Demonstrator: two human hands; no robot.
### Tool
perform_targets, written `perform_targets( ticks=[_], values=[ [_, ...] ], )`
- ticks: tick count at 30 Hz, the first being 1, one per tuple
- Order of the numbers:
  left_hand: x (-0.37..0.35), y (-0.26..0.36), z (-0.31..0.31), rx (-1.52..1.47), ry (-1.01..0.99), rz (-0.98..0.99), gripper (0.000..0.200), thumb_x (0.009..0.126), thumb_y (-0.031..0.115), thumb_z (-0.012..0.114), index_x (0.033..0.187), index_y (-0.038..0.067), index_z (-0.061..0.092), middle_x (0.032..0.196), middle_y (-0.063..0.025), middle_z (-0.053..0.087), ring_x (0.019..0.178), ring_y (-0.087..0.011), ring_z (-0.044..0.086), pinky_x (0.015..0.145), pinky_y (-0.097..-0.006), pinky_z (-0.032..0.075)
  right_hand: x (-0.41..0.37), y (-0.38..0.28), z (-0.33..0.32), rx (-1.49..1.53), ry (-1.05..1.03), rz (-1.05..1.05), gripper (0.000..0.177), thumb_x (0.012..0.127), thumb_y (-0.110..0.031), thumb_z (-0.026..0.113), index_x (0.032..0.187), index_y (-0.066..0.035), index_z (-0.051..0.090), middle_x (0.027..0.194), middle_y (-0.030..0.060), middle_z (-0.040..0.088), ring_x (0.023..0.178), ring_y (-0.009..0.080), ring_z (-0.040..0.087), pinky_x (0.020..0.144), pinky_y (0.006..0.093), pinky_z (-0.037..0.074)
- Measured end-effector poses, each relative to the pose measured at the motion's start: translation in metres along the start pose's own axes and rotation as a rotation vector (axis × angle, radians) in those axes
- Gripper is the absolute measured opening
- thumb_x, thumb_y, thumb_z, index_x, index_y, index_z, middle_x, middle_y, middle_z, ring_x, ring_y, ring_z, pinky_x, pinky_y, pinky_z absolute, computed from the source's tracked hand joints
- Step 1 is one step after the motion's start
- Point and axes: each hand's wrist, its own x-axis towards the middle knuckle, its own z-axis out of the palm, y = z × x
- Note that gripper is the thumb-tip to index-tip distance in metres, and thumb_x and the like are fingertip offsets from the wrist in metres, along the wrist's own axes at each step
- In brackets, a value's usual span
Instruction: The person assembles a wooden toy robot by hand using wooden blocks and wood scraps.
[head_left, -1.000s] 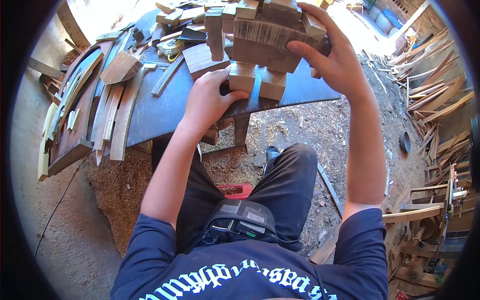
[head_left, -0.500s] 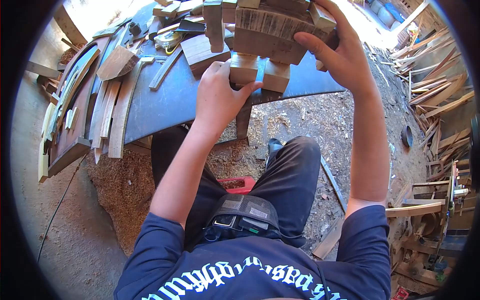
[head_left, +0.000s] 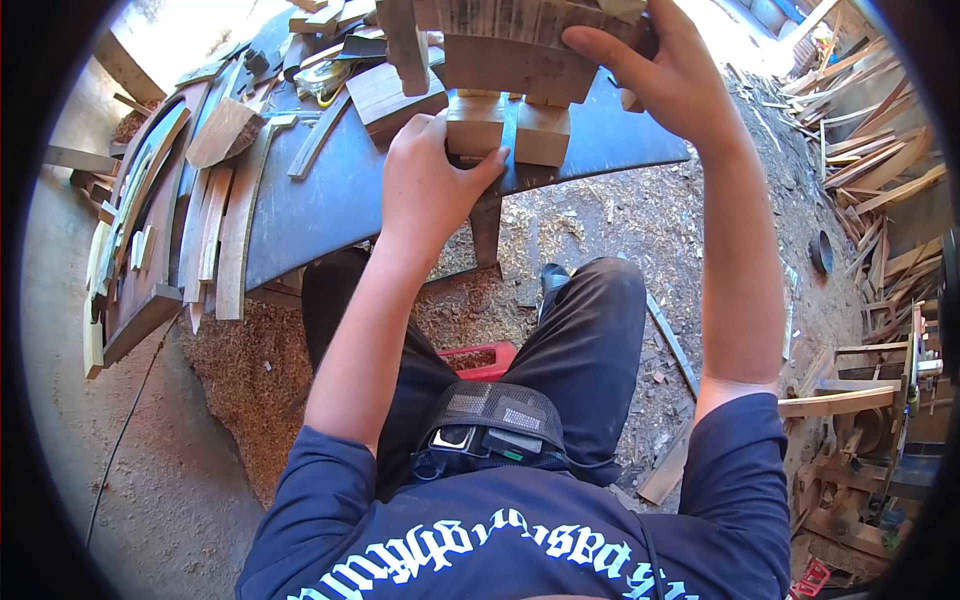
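Note:
A thick wooden block [head_left: 515,65] with a curved upper edge and other wood pieces on it is at the top of the view, partly cut off. My right hand [head_left: 680,90] is closed around its right end, with the thumb across the near face. Below it, two small wooden blocks sit at the table's edge: a left small block [head_left: 474,128] and a right small block [head_left: 543,135], with a narrow gap between them. My left hand [head_left: 425,180] pinches the left small block, thumb on its near side. Its other fingers are partly hidden behind that block.
The dark table [head_left: 300,215] carries a wooden block [head_left: 395,100], an angled offcut [head_left: 222,135], several strips and a tape measure [head_left: 325,80]. Wood scraps [head_left: 880,170] are piled on the right. A red plastic object [head_left: 480,360] lies between the legs, amid sawdust.
The thick block and my right hand appear slightly higher and further left. My left hand keeps its hold on the left small block. The whole view has shifted a little.

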Motion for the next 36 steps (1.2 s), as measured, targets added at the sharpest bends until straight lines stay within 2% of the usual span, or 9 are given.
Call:
perform_targets(
  ticks=[4, 10, 13, 19, 25, 28, 31, 34, 36],
  values=[
    [0.0, 0.005, -0.007, -0.017, -0.052, -0.052, 0.049, 0.081, 0.038, 0.089, 0.1, -0.005, 0.072, 0.101, -0.02, 0.07, 0.096, -0.0381, 0.069, 0.085, -0.0471, 0.056, -0.004, 0.004, 0.002, -0.016, 0.014, -0.05, 0.072, 0.098, -0.016, 0.079, 0.157, -0.002, 0.041, 0.144, 0.022, 0.059, 0.123, 0.029, 0.068, 0.101, 0.0398, 0.06],
    [-0.004, -0.007, -0.004, 0.037, -0.008, 0.063, 0.047, 0.081, 0.036, 0.091, 0.101, -0.003, 0.074, 0.098, -0.0174, 0.071, 0.092, -0.036, 0.069, 0.085, -0.046, 0.056, -0.015, -0.004, 0.002, -0.083, 0.026, -0.122, 0.073, 0.096, -0.015, 0.08, 0.156, 0.0, 0.041, 0.144, 0.0214, 0.059, 0.122, 0.0278, 0.068, 0.1, 0.0389, 0.061],
    [0.0, -0.012, -0.015, -0.091, -0.096, 0.06, 0.041, 0.082, 0.03, 0.091, 0.106, 0.0, 0.077, 0.097, -0.0113, 0.072, 0.086, -0.0286, 0.069, 0.08, -0.0395, 0.055, -0.019, -0.012, 0.0, -0.062, 0.0, 0.027, 0.075, 0.096, -0.018, 0.08, 0.157, 0.001, 0.041, 0.142, 0.0219, 0.06, 0.121, 0.0266, 0.068, 0.1, 0.0392, 0.06],
    [0.001, -0.015, -0.025, -0.148, -0.194, -0.018, 0.042, 0.08, 0.023, 0.093, 0.113, 0.002, 0.077, 0.095, -0.0055, 0.07, 0.083, -0.0163, 0.064, 0.077, -0.0323, 0.053, -0.01, 0.011, -0.004, -0.23, 0.034, -0.215, 0.075, 0.097, -0.028, 0.08, 0.156, 0.001, 0.043, 0.141, 0.0205, 0.062, 0.127, 0.0275, 0.064, 0.106, 0.0414, 0.055],
    [0.001, -0.017, -0.019, -0.197, -0.095, 0.015, 0.062, 0.081, 0.027, 0.093, 0.133, 0.004, 0.07, 0.102, -0.0075, 0.074, 0.087, -0.0192, 0.066, 0.082, -0.0338, 0.054, -0.011, 0.008, -0.003, -0.24, 0.044, -0.211, 0.076, 0.1, -0.036, 0.077, 0.157, 0.001, 0.044, 0.147, 0.0224, 0.06, 0.132, 0.0295, 0.06, 0.112, 0.0427, 0.05],
    [0.005, -0.02, -0.02, -0.18, -0.152, 0.024, 0.064, 0.081, 0.028, 0.093, 0.134, 0.004, 0.068, 0.106, -0.0096, 0.075, 0.093, -0.0222, 0.07, 0.087, -0.0362, 0.055, -0.014, -0.009, 0.001, -0.145, 0.059, -0.122, 0.077, 0.1, -0.038, 0.075, 0.158, 0.001, 0.042, 0.151, 0.023, 0.057, 0.133, 0.0299, 0.06, 0.112, 0.0426, 0.05],
    [0.006, -0.022, -0.021, -0.154, -0.234, -0.059, 0.076, 0.081, 0.029, 0.091, 0.145, 0.004, 0.062, 0.121, -0.0169, 0.072, 0.105, -0.0329, 0.069, 0.095, -0.0437, 0.055, -0.006, 0.014, -0.004, -0.289, 0.127, -0.394, 0.077, 0.101, -0.04, 0.073, 0.159, 0.0, 0.041, 0.153, 0.0225, 0.055, 0.132, 0.0304, 0.061, 0.111, 0.0437, 0.05],
    [0.006, -0.024, -0.019, -0.124, -0.196, 0.011, 0.064, 0.083, 0.028, 0.091, 0.134, -0.001, 0.067, 0.103, -0.0141, 0.075, 0.095, -0.0278, 0.072, 0.089, -0.0387, 0.055, -0.013, -0.002, -0.012, -0.347, 0.135, -0.189, 0.076, 0.103, -0.042, 0.07, 0.16, -0.001, 0.041, 0.156, 0.0226, 0.051, 0.136, 0.0299, 0.059, 0.112, 0.0452, 0.051],
    [0.005, -0.021, -0.021, -0.121, -0.205, 0.009, 0.068, 0.083, 0.031, 0.09, 0.137, -0.002, 0.065, 0.108, -0.0172, 0.074, 0.1, -0.0303, 0.071, 0.091, -0.0399, 0.055, -0.016, -0.028, -0.012, -0.038, 0.125, 0.113, 0.081, 0.101, -0.049, 0.069, 0.163, -0.006, 0.038, 0.161, 0.0223, 0.048, 0.14, 0.0321, 0.056, 0.113, 0.0474, 0.05]
  ],
)
